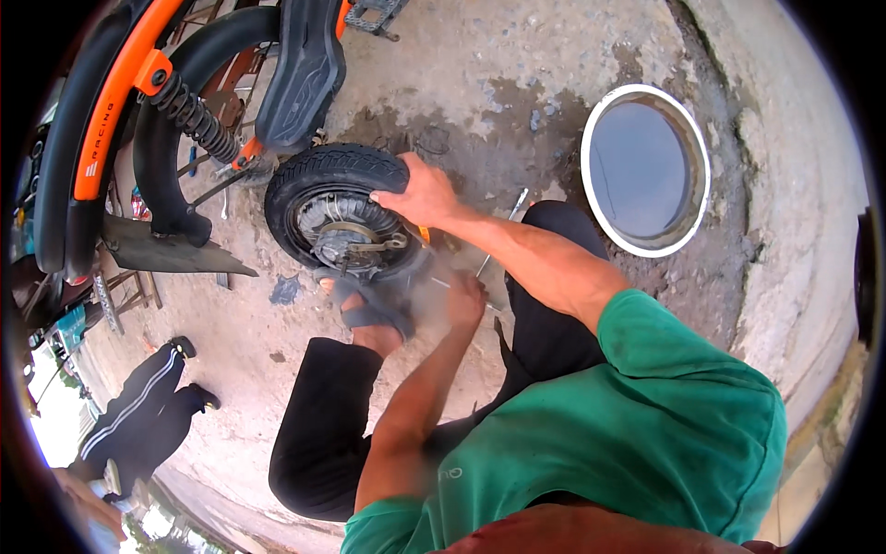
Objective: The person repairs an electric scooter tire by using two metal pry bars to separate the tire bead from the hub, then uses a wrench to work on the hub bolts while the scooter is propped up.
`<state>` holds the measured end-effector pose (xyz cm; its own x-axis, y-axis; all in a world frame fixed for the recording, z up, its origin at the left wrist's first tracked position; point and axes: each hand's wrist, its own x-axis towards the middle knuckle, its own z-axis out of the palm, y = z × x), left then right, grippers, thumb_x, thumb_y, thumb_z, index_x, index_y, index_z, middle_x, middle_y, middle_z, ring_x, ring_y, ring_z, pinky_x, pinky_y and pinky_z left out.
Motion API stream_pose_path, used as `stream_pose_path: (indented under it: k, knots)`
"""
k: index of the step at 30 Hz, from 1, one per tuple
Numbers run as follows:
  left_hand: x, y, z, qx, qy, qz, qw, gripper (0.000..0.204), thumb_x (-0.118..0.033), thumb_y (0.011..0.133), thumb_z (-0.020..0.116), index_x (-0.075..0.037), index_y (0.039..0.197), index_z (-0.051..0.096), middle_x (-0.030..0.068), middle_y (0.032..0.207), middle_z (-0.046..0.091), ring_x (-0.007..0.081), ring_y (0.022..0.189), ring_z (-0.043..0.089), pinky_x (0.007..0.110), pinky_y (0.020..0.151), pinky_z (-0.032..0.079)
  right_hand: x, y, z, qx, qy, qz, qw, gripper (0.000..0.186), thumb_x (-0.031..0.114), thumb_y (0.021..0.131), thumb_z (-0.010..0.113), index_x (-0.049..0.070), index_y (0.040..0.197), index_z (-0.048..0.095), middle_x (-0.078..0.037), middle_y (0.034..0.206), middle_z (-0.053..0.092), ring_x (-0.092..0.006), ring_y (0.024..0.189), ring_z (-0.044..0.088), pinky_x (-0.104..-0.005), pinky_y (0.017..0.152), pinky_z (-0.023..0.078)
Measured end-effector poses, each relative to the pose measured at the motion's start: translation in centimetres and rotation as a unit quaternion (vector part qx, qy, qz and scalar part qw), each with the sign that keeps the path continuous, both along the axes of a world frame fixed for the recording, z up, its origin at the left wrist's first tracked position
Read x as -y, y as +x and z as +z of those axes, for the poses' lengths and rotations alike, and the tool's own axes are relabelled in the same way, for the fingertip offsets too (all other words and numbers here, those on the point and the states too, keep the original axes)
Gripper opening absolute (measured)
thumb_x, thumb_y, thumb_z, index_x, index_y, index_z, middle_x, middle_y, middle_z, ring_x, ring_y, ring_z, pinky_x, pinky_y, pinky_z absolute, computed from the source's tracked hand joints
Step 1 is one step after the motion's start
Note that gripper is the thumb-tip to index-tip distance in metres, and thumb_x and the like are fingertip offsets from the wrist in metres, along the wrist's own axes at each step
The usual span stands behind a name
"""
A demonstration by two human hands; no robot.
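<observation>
A small scooter wheel (pixel 346 233) stands on the ground by my sandalled foot, its black tyre (pixel 325 166) round a silver hub with an axle. My right hand (pixel 420 192) grips the tyre's upper right side, thumb on the sidewall and fingers over the tread. Lower down, my left hand (pixel 466 300) is closed round a thin metal tool, apparently a T-handle wrench (pixel 489 263). Its shaft rises toward my right knee and a crossbar sticks out beside my fist. The fingers' far side is hidden.
An orange and black motorbike frame (pixel 120 102) with a coil shock absorber (pixel 194 118) looms at upper left. A white-rimmed basin of water (pixel 641 171) sits at right. Another person in black striped trousers (pixel 138 415) stands at lower left. A dark flat panel (pixel 175 249) lies left of the wheel.
</observation>
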<state>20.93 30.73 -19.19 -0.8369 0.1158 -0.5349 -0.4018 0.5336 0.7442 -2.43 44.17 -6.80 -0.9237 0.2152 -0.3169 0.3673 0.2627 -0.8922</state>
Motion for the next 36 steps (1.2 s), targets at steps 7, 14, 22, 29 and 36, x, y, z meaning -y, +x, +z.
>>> stream_pose_path:
  k: [7,14,22,29,36]
  knots:
    - [5.7,3.3,2.5,0.193,0.078,0.028,0.978,0.024,-0.026,0.11,0.058,-0.003,0.117,0.06,0.0114,0.089,0.07,0.0218,0.076,0.071,0.037,0.066,0.059,0.1,-0.1,-0.5,-0.03,0.0,0.012,0.999,0.079,0.05,0.08,0.088,-0.005,0.129,0.06,-0.033,0.115,0.074,-0.0482,0.112,0.073,-0.0514,0.099,0.057]
    - [17.5,-11.1,16.9,-0.019,-0.22,-0.235,0.946,0.031,-0.03,0.106,0.065,-0.005,0.123,0.073,0.0204,0.103,0.077,0.0354,0.095,0.075,0.043,0.082,0.058,0.1,-0.2,-1.0,-0.018,0.005,0.012,1.0,0.074,0.046,0.079,0.09,0.0,0.132,0.064,-0.028,0.114,0.077,-0.045,0.109,0.075,-0.0494,0.095,0.059]
    - [18.1,-16.2,22.4,-0.014,-0.271,-0.27,0.924,0.038,-0.042,0.108,0.065,-0.007,0.117,0.078,0.028,0.089,0.071,0.0493,0.085,0.07,0.052,0.073,0.054,0.2,-0.3,-0.6,0.001,0.009,0.019,1.0,0.076,0.046,0.079,0.09,0.0,0.134,0.064,-0.027,0.118,0.076,-0.0443,0.113,0.074,-0.0484,0.099,0.058]
    - [18.1,-16.6,19.3,-0.049,-0.312,-0.29,0.904,0.046,-0.046,0.108,0.062,-0.003,0.096,0.07,0.0282,0.091,0.073,0.0515,0.09,0.07,0.057,0.075,0.054,0.0,-0.2,0.1,0.01,0.005,0.018,1.0,0.078,0.048,0.079,0.09,-0.001,0.134,0.063,-0.028,0.12,0.075,-0.0439,0.115,0.073,-0.0482,0.1,0.057]
    - [18.8,-23.5,19.8,-0.109,-0.299,-0.44,0.84,0.045,-0.047,0.106,0.066,-0.004,0.094,0.071,0.0266,0.088,0.073,0.0518,0.087,0.069,0.058,0.074,0.054,0.2,-0.2,0.1,0.006,-0.001,0.025,1.0,0.083,0.05,0.077,0.089,-0.003,0.134,0.061,-0.03,0.119,0.075,-0.0471,0.115,0.072,-0.0496,0.102,0.056]
